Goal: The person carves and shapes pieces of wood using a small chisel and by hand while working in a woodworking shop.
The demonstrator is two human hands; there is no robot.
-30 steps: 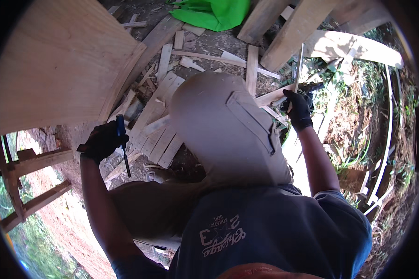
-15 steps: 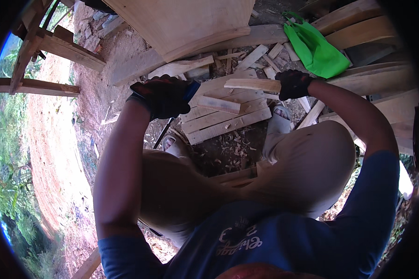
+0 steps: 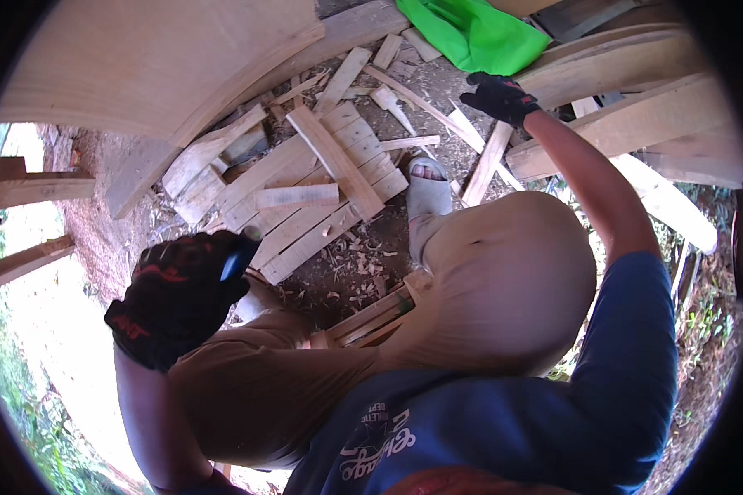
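Observation:
My left hand (image 3: 182,289), in a black glove with red marks, is closed round a tool with a blue handle (image 3: 238,254). The handle's end sticks out of the fist; the rest of the tool is hidden behind the hand and leg. My right hand (image 3: 500,99), gloved alike, is stretched out just below the green bag (image 3: 479,37), its fingers apart and nothing seen in them. Between my feet, a wood strip (image 3: 334,161) lies slanted across a slatted wooden board (image 3: 285,247). Beside it on the board rests a short wood block (image 3: 297,196).
A large wooden panel (image 3: 157,62) stands at the far left. Long planks (image 3: 619,62) are stacked at the right. Loose offcuts (image 3: 341,78) and wood shavings (image 3: 359,260) litter the ground. A sandalled foot (image 3: 428,190) is close to the board's right edge.
My right hand has let go of the wood strip, now lying on the board, and moved toward the green bag. My left hand has come nearer with the tool. The view has turned right.

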